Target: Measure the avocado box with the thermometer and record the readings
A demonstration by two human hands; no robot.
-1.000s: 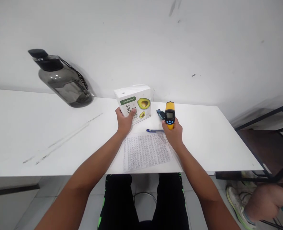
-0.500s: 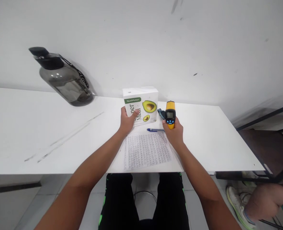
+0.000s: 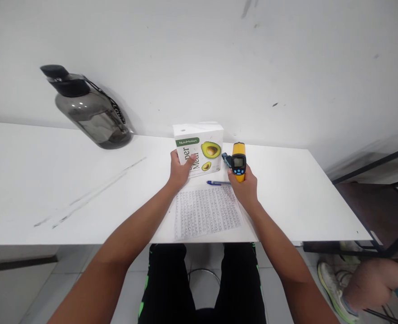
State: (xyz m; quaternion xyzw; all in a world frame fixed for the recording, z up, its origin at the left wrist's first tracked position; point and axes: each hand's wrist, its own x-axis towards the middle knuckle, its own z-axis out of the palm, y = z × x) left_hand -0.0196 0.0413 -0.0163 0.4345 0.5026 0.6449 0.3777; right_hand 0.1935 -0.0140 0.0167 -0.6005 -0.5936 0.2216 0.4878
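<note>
A white box [image 3: 199,130] with avocado pictures and a green label stands upright, its left side gripped by my left hand [image 3: 179,170], thumb across the front. In my right hand [image 3: 246,186] is a yellow and black infrared thermometer [image 3: 239,157], its small screen and blue buttons facing me. My fingers wrap round its handle. Between box and thermometer lies a small dark bluish object [image 3: 226,159] whose kind I cannot make out. A blue pen [image 3: 216,183] rests just above a sheet of paper [image 3: 207,213] covered in rows of handwriting.
A grey transparent bottle [image 3: 91,110] with a black lid stands at the left against the wall [image 3: 199,58]. The white table [image 3: 67,180] ends at its front edge above my legs. At the lower right are a dark metal-framed shelf [image 3: 374,202] and another person's leg [image 3: 367,281].
Almost nothing differs. The box has shifted very slightly to the right, and the thermometer slightly to the left; both hands keep their hold.
</note>
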